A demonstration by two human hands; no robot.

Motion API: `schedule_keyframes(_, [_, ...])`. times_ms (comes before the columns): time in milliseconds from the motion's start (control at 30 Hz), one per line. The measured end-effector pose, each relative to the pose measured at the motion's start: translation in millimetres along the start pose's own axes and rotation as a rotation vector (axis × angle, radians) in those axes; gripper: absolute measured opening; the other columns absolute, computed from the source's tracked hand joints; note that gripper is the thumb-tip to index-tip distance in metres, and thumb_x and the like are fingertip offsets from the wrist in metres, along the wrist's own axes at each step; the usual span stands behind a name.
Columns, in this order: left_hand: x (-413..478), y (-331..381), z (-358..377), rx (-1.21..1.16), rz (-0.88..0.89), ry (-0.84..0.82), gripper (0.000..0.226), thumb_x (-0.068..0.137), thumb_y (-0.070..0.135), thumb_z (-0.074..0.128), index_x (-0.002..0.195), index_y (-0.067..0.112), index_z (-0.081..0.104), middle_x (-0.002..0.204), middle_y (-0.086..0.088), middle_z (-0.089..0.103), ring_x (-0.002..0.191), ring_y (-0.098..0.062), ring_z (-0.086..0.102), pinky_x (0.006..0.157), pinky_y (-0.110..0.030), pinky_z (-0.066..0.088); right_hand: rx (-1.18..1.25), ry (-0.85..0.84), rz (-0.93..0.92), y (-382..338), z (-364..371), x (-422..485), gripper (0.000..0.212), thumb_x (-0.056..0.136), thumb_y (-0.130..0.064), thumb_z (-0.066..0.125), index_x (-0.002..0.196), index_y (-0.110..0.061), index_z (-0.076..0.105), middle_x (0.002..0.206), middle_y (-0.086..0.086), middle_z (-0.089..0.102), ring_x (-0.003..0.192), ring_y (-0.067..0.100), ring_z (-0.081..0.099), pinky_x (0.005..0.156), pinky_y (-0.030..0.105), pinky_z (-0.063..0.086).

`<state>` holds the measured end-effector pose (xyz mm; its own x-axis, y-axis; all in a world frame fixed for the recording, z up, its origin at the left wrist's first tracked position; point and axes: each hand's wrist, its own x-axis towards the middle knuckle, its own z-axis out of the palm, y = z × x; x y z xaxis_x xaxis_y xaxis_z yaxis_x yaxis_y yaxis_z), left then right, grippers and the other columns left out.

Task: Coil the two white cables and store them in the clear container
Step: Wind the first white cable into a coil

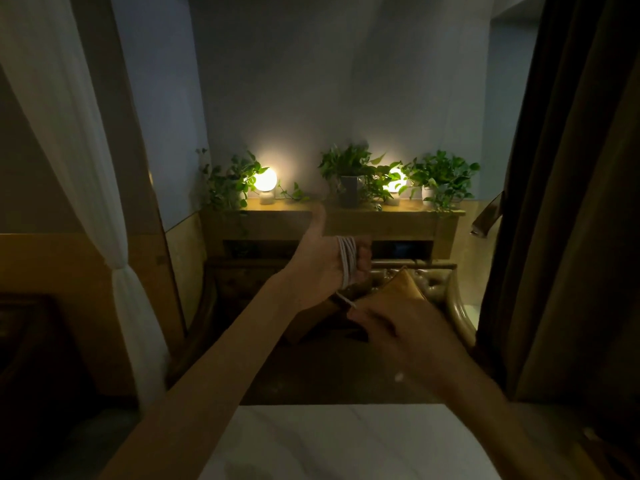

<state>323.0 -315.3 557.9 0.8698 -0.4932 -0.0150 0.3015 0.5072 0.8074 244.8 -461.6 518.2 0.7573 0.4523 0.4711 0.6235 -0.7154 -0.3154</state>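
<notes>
A white cable (347,261) is wound in several turns around the palm and fingers of my left hand (325,263), which is raised in mid-frame with the thumb pointing up. From the bottom of the coil a short free end runs down and right to my right hand (394,329), whose blurred fingertips pinch it. No second white cable and no clear container show in this dim view.
A white tabletop (346,441) lies at the bottom edge. A brown cushion (398,289) sits on an ornate chair (453,306) behind the hands. A wooden shelf (332,216) carries two glowing lamps and potted plants. A white curtain (86,168) hangs left, a dark curtain (571,202) right.
</notes>
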Motion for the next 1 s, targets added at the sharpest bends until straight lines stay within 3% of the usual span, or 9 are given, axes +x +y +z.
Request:
schedule_keyframes(100, [-7.8,-22.0,5.3,0.179,-0.109,-0.056,0.093,0.083,0.078,0.013,0.102,0.001,0.062,0.088,-0.015,0.068,0.078,-0.022,0.067,0.072,-0.031,0.057,-0.403,0.211,-0.096,10.2,-35.2,16.6,0.022,0.097,-0.029,0.047,0.109,-0.027,0.065,0.108,-0.002,0.067,0.095,0.02,0.065,0.079,0.036,0.052])
schedule_keyframes(200, [-12.3,-35.3,9.0,0.273,-0.165,-0.191,0.096,0.079,0.082,0.008,0.092,0.004,0.062,0.074,-0.008,0.062,0.063,-0.018,0.06,0.06,-0.026,0.05,-0.339,0.488,-0.322,30.7,-56.0,29.4,0.016,0.086,-0.019,0.061,0.09,-0.019,0.077,0.087,0.003,0.073,0.073,0.017,0.067,0.068,0.022,0.046])
schedule_keyframes(300, [-16.6,-38.0,14.4,0.247,-0.18,-0.276,0.097,0.073,0.087,0.011,0.087,0.004,0.06,0.071,-0.007,0.055,0.063,-0.017,0.051,0.06,-0.027,0.041,0.004,0.365,-0.235,53.9,-50.9,51.8,0.012,0.085,-0.016,0.066,0.091,-0.02,0.077,0.085,0.001,0.072,0.076,0.005,0.063,0.072,0.015,0.045])
schedule_keyframes(467, [-18.1,-27.7,21.8,0.018,-0.158,-0.341,0.091,0.074,0.088,0.016,0.089,0.007,0.054,0.072,-0.003,0.05,0.062,-0.012,0.047,0.057,-0.023,0.04,0.855,0.046,0.105,51.7,-3.3,46.4,0.009,0.083,-0.031,0.065,0.08,-0.038,0.07,0.08,-0.017,0.07,0.077,-0.006,0.065,0.075,0.024,0.057])
schedule_keyframes(600, [-5.1,-12.2,17.2,-0.143,-0.073,-0.252,0.088,0.075,0.087,0.015,0.087,0.008,0.053,0.07,-0.001,0.049,0.059,-0.01,0.046,0.053,-0.021,0.042,0.47,0.058,0.143,31.1,29.8,5.5,0.017,0.096,-0.026,0.052,0.085,-0.03,0.065,0.076,-0.008,0.064,0.072,-0.003,0.062,0.064,0.017,0.05])
schedule_keyframes(733, [12.1,-15.9,10.4,-0.165,-0.051,-0.07,0.089,0.075,0.087,0.017,0.086,0.007,0.055,0.071,-0.003,0.051,0.059,-0.012,0.048,0.052,-0.021,0.042,0.157,-0.057,0.028,28.8,18.5,-16.1,0.013,0.096,-0.029,0.051,0.1,-0.037,0.061,0.09,-0.015,0.065,0.08,-0.001,0.06,0.072,0.018,0.051])
schedule_keyframes(867, [9.6,-42.0,13.4,0.066,-0.145,-0.093,0.098,0.081,0.08,0.017,0.097,0.0,0.071,0.092,-0.017,0.07,0.083,-0.026,0.068,0.073,-0.033,0.058,-0.318,0.207,-0.117,38.6,-25.3,-2.7,0.016,0.09,-0.021,0.061,0.104,-0.023,0.07,0.101,0.001,0.072,0.087,0.019,0.069,0.077,0.028,0.051])
schedule_keyframes(933, [6.0,-47.3,19.7,0.164,-0.185,-0.143,0.096,0.082,0.079,0.009,0.092,0.005,0.07,0.084,-0.012,0.07,0.074,-0.02,0.066,0.068,-0.027,0.055,-0.377,0.257,-0.178,48.0,-41.3,6.8,0.027,0.089,-0.032,0.051,0.098,-0.018,0.072,0.096,0.007,0.073,0.08,0.026,0.07,0.068,0.043,0.058])
schedule_keyframes(1000, [3.6,-46.9,23.0,0.239,-0.187,-0.173,0.094,0.08,0.08,0.007,0.086,0.006,0.064,0.08,-0.011,0.058,0.069,-0.019,0.054,0.066,-0.028,0.045,-0.343,0.288,-0.318,56.9,-47.9,12.2,0.03,0.088,-0.035,0.046,0.092,-0.02,0.072,0.089,0.007,0.073,0.073,0.022,0.068,0.056,0.041,0.056])
